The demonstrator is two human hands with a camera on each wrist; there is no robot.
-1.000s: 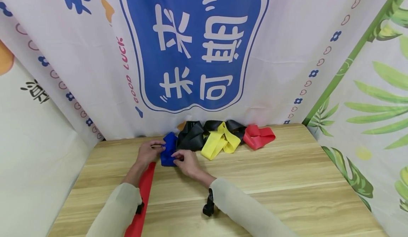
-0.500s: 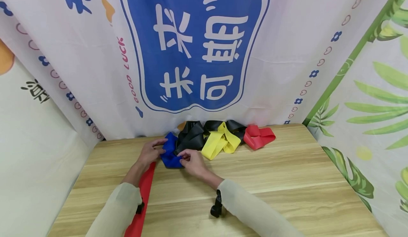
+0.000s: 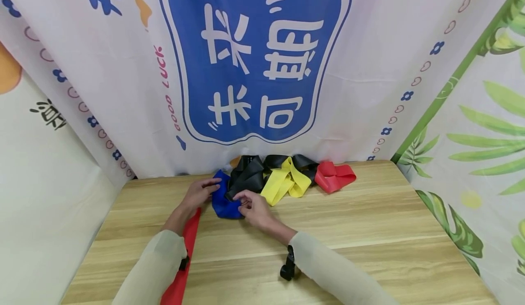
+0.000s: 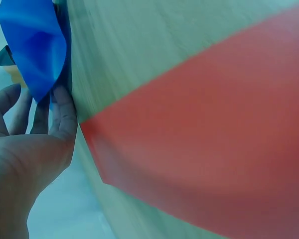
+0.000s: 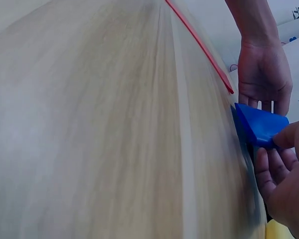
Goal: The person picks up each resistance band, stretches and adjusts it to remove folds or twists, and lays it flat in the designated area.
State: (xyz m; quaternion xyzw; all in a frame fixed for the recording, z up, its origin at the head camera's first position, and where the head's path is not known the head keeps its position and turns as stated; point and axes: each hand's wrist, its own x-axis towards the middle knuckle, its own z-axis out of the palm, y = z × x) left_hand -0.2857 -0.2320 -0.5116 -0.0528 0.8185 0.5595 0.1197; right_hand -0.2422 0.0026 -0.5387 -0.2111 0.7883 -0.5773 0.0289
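Observation:
A blue resistance band, bent into a loose fold, lies near the back left of the table. My right hand pinches its right part between thumb and fingers; the right wrist view shows the thumb on top of the blue fold. My left hand has its fingers extended, and the fingertips touch the band's left side. In the left wrist view, the fingers meet the pointed lower end of the blue band. A flat red band runs along the table beside my left forearm, partly hidden by the sleeve.
Black bands, a yellow band and a folded red band lie in a row along the back edge of the wooden table. A printed curtain hangs directly behind them.
My right hand has moved right and slightly toward me, drawing the blue band's near part along and spreading it wider. My left hand has shifted slightly right, staying at the band's left side.

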